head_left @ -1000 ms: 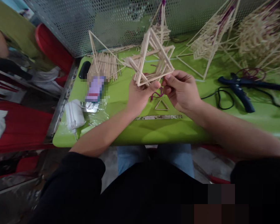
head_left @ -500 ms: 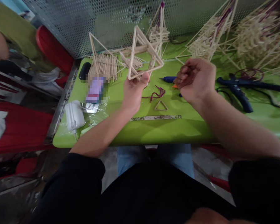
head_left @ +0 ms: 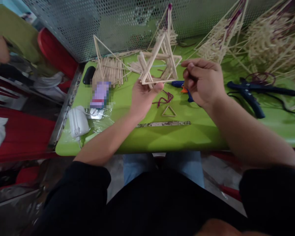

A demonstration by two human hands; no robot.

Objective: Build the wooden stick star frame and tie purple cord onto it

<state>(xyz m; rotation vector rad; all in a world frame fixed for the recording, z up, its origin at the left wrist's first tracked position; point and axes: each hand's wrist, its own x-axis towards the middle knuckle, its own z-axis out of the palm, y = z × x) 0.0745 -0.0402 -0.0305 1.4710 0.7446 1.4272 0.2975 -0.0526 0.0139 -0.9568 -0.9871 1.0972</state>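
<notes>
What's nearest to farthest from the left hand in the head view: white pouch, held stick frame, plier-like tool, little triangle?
1. Held stick frame: in the left hand.
2. Little triangle: right.
3. White pouch: left.
4. Plier-like tool: far right.

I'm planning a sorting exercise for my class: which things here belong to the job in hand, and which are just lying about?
Likely part of the job:
stick frame, in the left hand
loose sticks
glue gun
small stick triangle

Probably just lying about:
phone
white pouch
</notes>
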